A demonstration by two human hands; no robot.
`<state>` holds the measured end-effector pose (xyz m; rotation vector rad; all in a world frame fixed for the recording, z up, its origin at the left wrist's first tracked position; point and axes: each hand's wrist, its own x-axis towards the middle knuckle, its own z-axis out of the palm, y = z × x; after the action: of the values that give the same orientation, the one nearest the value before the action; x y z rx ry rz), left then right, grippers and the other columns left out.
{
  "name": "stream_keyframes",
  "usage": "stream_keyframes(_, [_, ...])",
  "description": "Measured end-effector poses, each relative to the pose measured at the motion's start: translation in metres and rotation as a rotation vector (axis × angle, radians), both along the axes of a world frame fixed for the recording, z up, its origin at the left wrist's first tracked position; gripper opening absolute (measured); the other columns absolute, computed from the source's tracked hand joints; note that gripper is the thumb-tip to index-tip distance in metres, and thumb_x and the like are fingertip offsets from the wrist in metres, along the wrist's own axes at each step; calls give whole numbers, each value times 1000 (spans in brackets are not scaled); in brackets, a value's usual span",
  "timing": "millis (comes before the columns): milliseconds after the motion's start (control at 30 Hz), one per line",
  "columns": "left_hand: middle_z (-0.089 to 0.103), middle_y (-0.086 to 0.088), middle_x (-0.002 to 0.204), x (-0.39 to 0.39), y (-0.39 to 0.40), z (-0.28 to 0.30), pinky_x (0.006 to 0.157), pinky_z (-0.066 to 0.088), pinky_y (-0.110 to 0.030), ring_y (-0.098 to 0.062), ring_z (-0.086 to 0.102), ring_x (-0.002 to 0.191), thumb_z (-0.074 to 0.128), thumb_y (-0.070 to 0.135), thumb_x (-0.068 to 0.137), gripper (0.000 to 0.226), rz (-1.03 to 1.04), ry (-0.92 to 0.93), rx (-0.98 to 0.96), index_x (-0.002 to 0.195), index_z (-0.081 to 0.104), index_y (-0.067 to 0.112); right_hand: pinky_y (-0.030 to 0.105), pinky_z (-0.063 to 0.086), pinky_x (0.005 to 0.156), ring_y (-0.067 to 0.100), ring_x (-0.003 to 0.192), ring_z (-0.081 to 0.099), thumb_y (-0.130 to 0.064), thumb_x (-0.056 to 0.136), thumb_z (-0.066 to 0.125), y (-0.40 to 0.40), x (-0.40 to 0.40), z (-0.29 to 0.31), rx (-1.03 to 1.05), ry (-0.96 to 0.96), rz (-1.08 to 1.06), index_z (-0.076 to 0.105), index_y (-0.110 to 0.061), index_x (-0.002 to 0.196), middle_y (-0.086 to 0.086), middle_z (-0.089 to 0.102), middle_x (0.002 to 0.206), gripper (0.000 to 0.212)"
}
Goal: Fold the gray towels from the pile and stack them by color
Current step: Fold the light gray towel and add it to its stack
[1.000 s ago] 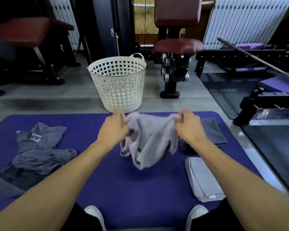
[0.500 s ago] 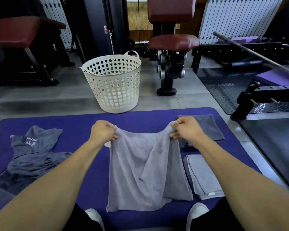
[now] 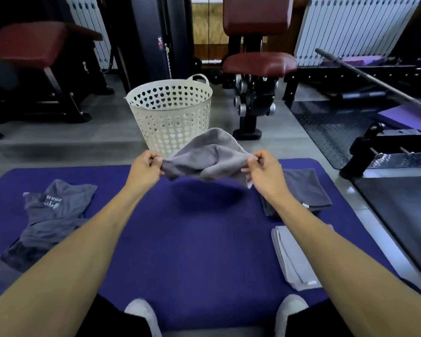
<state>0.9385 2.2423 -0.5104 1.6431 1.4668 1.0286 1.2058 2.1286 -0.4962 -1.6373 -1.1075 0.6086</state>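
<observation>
Hands (image 3: 144,167) (image 3: 263,172) pinching towel (image 3: 206,156) corners, airborne between

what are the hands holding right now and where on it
Both hold one light gray towel in the air above the purple mat. The left hand pinches its left edge, and the right hand pinches its right edge.

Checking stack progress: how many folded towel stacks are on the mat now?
2: a dark gray stack beyond the right forearm, a light gray stack nearer, both on the mat's right side; arm hides parts.
</observation>
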Motion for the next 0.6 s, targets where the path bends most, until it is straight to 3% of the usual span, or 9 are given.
stream_keyframes(67, [64,1,81,-15,-19,-20,63,45,-25,-16,59,74,49,15,99,14,15,193,-10,91,60,14,35,55,66,12,68,68,-19,103,45,-24,-3,-23,-86,-88,-6,52,-14,94,6,69,79,12])
stream_keyframes(133, [64,3,85,-26,-46,-44,60,39,-22,-15,56,76,49,15,98,14,15,295,-36,91,62,15,26,45,58,19,68,62,-20,102,45,-50,-3,-56,-187,-196,-3,52,-13,92,6,65,77,14])
stream_keyframes(267, [64,6,81,-40,-104,-94,57,38,-20,-11,57,73,50,10,93,17,-83,353,-168,84,63,18,35,42,74,28,85,54,-23,98,49,-97,-13,-117,-366,-331,56,51,-22,86,8,60,83,13])
stream_keyframes(333, [65,10,76,-48,-126,-113,58,39,-19,-9,58,72,54,9,91,21,-142,339,-200,78,64,22,35,37,81,23,78,52,-20,98,49,-116,-22,-132,-384,-314,81,52,-18,86,3,59,76,12])
stream_keyframes(467, [62,16,58,-67,-146,-136,60,44,-24,-7,58,65,61,8,88,22,-234,334,-265,73,67,23,29,42,61,15,70,56,-20,97,49,-140,-33,-146,-421,-292,177,55,-18,86,-2,60,72,13])
stream_keyframes(600, [68,11,77,-74,-155,-155,67,47,-26,-12,62,79,64,11,86,22,-357,439,-427,70,68,26,31,42,61,20,77,58,-20,95,49,-150,-31,-167,-617,-349,311,58,-16,87,-1,63,78,12])
